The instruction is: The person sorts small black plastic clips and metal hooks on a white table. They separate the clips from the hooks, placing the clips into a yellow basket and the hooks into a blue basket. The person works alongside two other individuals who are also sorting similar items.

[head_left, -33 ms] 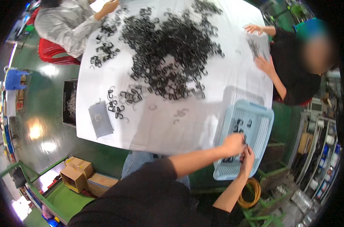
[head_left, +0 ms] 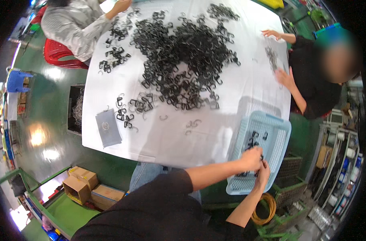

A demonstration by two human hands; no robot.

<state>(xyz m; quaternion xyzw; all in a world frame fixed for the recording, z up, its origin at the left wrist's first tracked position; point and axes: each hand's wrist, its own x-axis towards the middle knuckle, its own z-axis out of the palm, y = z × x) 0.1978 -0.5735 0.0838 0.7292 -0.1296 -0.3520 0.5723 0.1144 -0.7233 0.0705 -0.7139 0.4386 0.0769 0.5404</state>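
Observation:
Both my hands meet over a light blue plastic basket (head_left: 276, 121) at the table's near right corner. My left hand (head_left: 250, 158) is closed around small black clips (head_left: 253, 141) at the basket's near end. My right hand (head_left: 264, 173) comes up from below and pinches the same bunch, fingertips touching the left hand. A few more black clips lie loose in the basket. A big heap of black clips (head_left: 183, 52) covers the middle of the white table (head_left: 171, 144).
A person in black (head_left: 311, 80) sits at the right with both hands on the table. Another person in grey (head_left: 74, 28) works at the far left. A grey flat pouch (head_left: 107, 127) lies near the left edge. Cardboard boxes (head_left: 84, 184) stand on the green floor.

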